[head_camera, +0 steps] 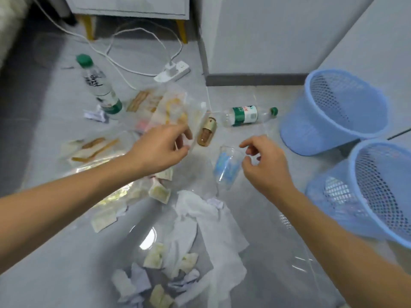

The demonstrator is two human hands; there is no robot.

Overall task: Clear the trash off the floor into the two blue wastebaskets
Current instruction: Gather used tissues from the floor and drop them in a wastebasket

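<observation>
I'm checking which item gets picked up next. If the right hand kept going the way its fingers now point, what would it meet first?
Most likely the clear plastic cup lying on the floor: the right hand has its curled fingers aimed left at the cup's rim, with a small gap between them. Depth is hard to judge from this single view.

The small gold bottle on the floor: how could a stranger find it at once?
Start at the farther blue wastebasket and go left past the lying green-capped bottle. Beside that bottle's base lies the small gold bottle. It alone is amber and gold, much shorter than both water bottles.
</observation>
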